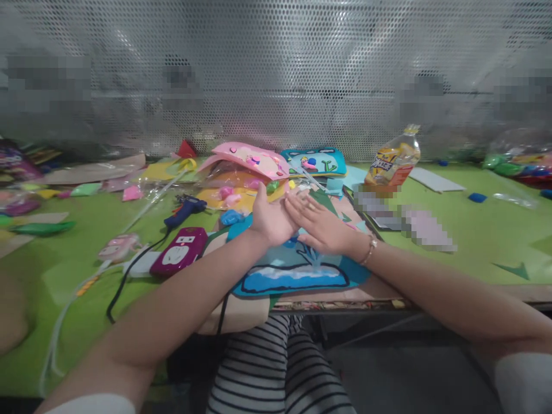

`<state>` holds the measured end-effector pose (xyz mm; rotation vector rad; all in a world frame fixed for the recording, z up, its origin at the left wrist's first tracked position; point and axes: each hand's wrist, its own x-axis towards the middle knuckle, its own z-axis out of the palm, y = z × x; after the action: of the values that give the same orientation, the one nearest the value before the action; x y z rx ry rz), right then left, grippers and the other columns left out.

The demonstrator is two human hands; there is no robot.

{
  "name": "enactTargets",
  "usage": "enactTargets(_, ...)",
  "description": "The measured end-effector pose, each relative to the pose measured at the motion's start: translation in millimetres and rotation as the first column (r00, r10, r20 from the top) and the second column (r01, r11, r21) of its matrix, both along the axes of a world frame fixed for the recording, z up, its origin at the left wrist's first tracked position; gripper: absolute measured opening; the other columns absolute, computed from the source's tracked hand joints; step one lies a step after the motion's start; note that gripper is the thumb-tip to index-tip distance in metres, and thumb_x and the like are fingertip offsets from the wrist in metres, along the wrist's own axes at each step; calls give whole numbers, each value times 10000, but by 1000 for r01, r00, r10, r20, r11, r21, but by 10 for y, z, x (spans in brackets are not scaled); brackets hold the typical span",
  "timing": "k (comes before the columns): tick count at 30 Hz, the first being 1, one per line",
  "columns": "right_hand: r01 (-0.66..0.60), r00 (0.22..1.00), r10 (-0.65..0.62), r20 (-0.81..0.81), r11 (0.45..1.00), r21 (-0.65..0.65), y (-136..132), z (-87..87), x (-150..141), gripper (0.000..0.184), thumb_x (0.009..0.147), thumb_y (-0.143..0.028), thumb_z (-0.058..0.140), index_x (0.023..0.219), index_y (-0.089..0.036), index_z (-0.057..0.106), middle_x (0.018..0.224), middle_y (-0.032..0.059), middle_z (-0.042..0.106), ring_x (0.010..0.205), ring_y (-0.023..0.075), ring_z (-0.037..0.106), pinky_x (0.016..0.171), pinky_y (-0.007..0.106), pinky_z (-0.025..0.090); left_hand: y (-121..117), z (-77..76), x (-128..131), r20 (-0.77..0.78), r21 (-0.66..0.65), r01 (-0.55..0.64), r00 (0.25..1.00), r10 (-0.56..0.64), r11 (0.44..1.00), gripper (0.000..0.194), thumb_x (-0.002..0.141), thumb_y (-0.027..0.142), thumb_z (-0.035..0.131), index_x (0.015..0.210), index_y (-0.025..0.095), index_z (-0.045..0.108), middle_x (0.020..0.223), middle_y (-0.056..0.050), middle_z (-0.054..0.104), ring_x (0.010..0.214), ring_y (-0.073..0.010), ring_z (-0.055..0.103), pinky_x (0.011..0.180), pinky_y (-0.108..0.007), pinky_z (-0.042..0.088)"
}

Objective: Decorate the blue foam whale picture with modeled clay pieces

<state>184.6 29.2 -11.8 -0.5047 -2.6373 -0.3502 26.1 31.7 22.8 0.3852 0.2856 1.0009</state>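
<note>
Above a blue foam sheet craft with a black-outlined light-blue shape, my two hands meet. My left hand is open, palm turned up and thumb raised. Across its palm lies my right hand, palm down with fingers stretched flat; a bracelet circles that wrist. Whether anything small sits between the palms is hidden. Just behind my left hand is a blue lump in plastic. Farther back, plastic bags with pink and green lumps rest on orange sheets.
Left are a blue glue gun with a black cord, a purple box-shaped device and a white cable. At the back stand decorated pink and blue pieces, with a snack bag to their right. Perforated metal closes off the back.
</note>
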Motion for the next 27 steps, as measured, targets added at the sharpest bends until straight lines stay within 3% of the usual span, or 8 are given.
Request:
enactTargets(4, -90, 993, 90, 75, 996, 0, 39, 2, 29, 755, 966, -563, 150, 1524, -61, 65, 1558, 185, 230, 1471, 220, 118, 1180, 454, 171, -3, -8, 12, -15, 2, 14, 1000, -14, 1000, 892, 854, 733, 201, 1492, 111, 227, 1503, -155, 368, 1423, -238, 282, 1153, -425, 253)
enactTargets(8, -27, 1000, 27, 2, 1000, 16, 39, 14, 44, 702, 986, -500, 97, 1520, -44, 70, 1561, 188, 219, 1478, 213, 63, 1189, 469, 111, 7, -33, 14, 11, 32, 34, 999, -35, 999, 905, 848, 747, 204, 1484, 106, 248, 1487, -156, 396, 1412, -229, 308, 1154, -390, 255)
enactTargets(11, -121, 988, 120, 100, 993, 6, 5, 43, 33, 775, 958, -574, 67, 1514, -36, 115, 1562, 187, 215, 1473, 228, 107, 1182, 463, 153, 10, -34, 10, 22, 54, 52, 998, -53, 997, 897, 852, 744, 209, 1474, 101, 276, 1468, -153, 425, 1421, -217, 288, 1164, -383, 232)
enactTargets(15, 39, 999, -39, 7, 999, 19, -21, 79, 14, 725, 976, -533, 106, 1515, -49, 120, 1550, 182, 257, 1468, 227, 139, 1176, 485, 155, 14, -32, 10, 54, 29, 28, 998, -29, 999, 861, 856, 731, 231, 1462, 123, 306, 1456, -161, 439, 1385, -253, 360, 1148, -424, 258)
enactTargets(18, -84, 992, 86, 93, 996, -30, -34, 73, -4, 779, 960, -567, 69, 1505, -16, 145, 1559, 206, 206, 1472, 231, 116, 1176, 475, 165, 21, -40, 19, 26, 48, 20, 999, -22, 999, 863, 859, 727, 202, 1457, 114, 308, 1460, -167, 433, 1397, -246, 340, 1154, -417, 242)
enactTargets(21, 26, 999, -26, 28, 1000, -16, -48, 63, -19, 718, 976, -527, 85, 1509, -54, 170, 1552, 196, 237, 1467, 234, 145, 1181, 506, 99, 32, -56, 24, 23, 50, -15, 1000, 14, 999, 903, 850, 738, 196, 1455, 75, 296, 1453, -201, 428, 1388, -252, 356, 1138, -393, 276)
enactTargets(25, -116, 989, 122, 87, 991, -71, -35, 67, -8, 751, 965, -550, 63, 1518, -44, 96, 1561, 191, 206, 1471, 216, 117, 1187, 473, 119, 48, -82, 19, 32, 50, 15, 999, -17, 999, 854, 851, 729, 213, 1441, 124, 336, 1449, -183, 442, 1377, -260, 376, 1131, -415, 281)
enactTargets(27, -67, 996, 70, 53, 996, -64, 12, 73, 23, 681, 983, -510, 96, 1528, -100, 92, 1556, 152, 252, 1464, 198, 161, 1194, 478, 49, 49, -85, 18, 24, 43, 2, 1000, -3, 999, 868, 852, 724, 205, 1432, 93, 347, 1442, -202, 442, 1370, -278, 383, 1122, -415, 295)
